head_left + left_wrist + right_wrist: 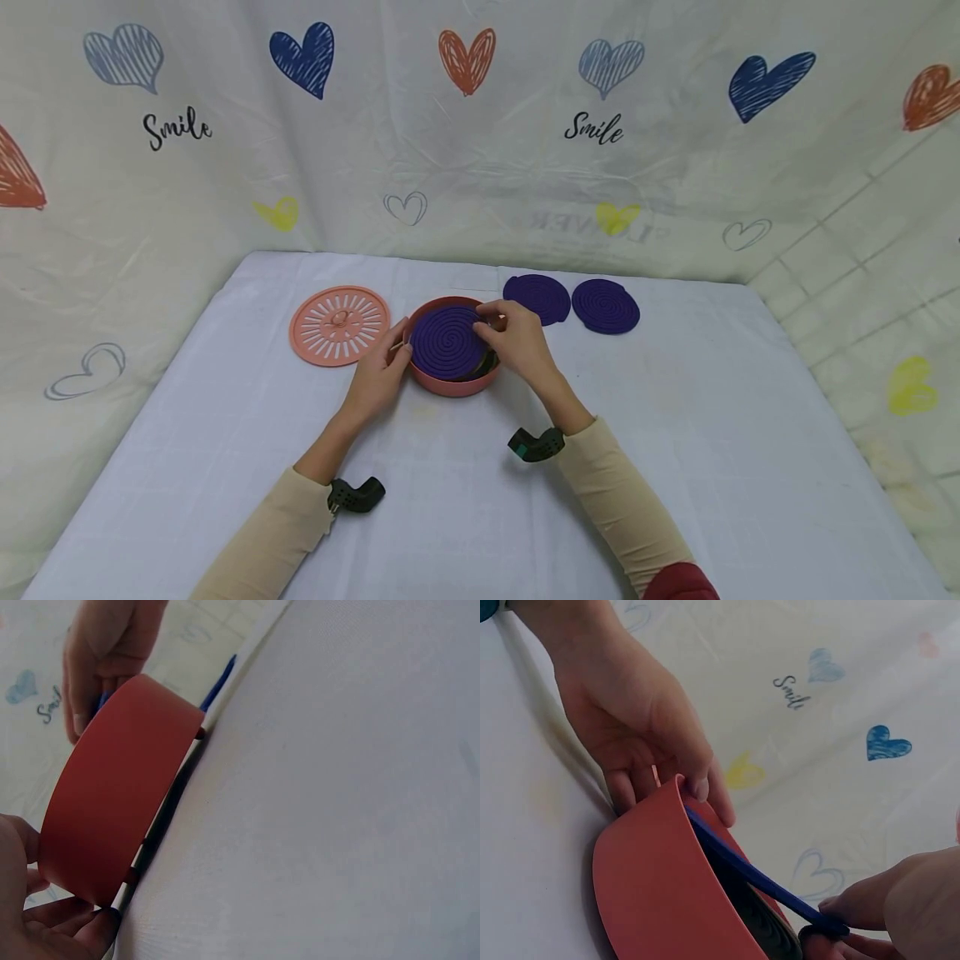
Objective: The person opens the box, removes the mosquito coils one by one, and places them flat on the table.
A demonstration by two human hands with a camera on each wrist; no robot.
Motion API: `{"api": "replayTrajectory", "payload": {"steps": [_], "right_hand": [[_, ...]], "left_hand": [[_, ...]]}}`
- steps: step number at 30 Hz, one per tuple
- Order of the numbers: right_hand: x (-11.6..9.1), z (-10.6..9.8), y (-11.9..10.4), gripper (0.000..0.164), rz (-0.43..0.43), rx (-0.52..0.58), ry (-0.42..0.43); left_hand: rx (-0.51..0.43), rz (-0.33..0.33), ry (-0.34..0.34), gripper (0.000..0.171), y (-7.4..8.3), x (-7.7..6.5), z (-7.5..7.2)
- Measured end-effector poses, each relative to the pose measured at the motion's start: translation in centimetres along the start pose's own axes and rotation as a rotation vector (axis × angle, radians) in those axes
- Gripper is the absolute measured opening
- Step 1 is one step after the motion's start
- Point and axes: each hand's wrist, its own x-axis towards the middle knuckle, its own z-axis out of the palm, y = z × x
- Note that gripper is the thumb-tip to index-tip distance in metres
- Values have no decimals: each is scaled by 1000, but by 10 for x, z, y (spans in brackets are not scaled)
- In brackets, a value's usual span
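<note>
A round coral mosquito coil box [450,388] stands on the table without its lid. My left hand [377,379] holds its left side, the thumb over the rim and the fingers along the outer wall [660,870]. With thumb and fingertips, my right hand [520,337] pinches the right edge of a purple mosquito coil [446,340]. In the right wrist view the coil [754,876] tilts, its far edge inside the box and its pinched edge raised above the rim. Beneath it a dark layer [769,926] shows, partly hidden.
Left of the box lies the slotted coral lid [318,335] with a small ring at its centre. Two more purple mosquito coils, one [537,298] beside the other [606,307], lie flat behind and right of the box. A white cloth [675,467] covers the table.
</note>
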Motion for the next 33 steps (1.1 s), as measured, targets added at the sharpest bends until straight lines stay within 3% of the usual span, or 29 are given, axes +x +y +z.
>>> {"api": "replayTrajectory", "payload": {"steps": [7, 14, 33], "right_hand": [[3, -2, 1, 31, 86, 79, -71], [4, -3, 3, 24, 131, 198, -137], [5, -6, 5, 23, 170, 271, -233]], "left_hand": [[-3, 2, 1, 52, -1, 1, 0], [7, 13, 6, 53, -1, 1, 1], [-6, 10, 3, 52, -2, 1, 1]]}}
